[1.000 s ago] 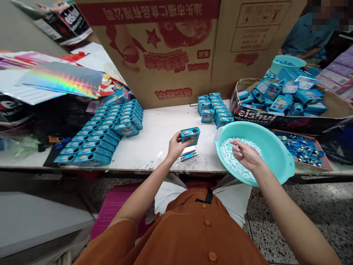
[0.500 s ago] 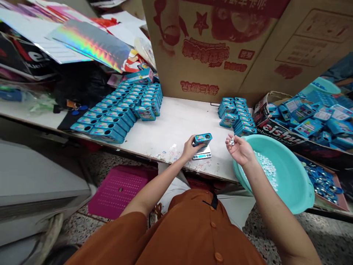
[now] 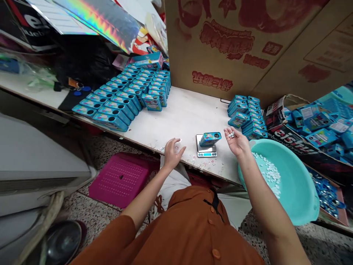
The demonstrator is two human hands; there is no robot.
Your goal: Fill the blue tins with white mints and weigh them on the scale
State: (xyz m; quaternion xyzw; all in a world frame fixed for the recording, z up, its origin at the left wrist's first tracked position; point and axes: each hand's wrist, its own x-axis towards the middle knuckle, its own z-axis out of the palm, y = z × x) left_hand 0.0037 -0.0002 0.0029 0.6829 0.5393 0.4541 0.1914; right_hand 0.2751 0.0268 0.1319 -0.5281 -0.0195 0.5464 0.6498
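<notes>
A blue box point(image 3: 211, 138) with a round hole in its top stands on a small silver scale point(image 3: 206, 154) near the table's front edge. To the left of the scale, my left hand point(image 3: 173, 152) is at the table edge, fingers apart and holding nothing. My right hand point(image 3: 236, 142) is palm up to the right of the scale, with a few small white pieces point(image 3: 231, 135) lying on its curled fingers. Beneath my right forearm, a turquoise basin point(image 3: 296, 180) holds many more white pieces.
Rows of blue boxes point(image 3: 118, 99) stand at the left, with a smaller group point(image 3: 249, 114) at the right. A large cardboard box point(image 3: 215, 55) rises behind. An open carton point(image 3: 295, 141) of blue boxes and a tray of blue, shiny items point(image 3: 328, 195) are far right.
My left hand has let go of the blue box and moved left, leaving it on the scale. My right hand still bears white pieces. The view has shifted slightly.
</notes>
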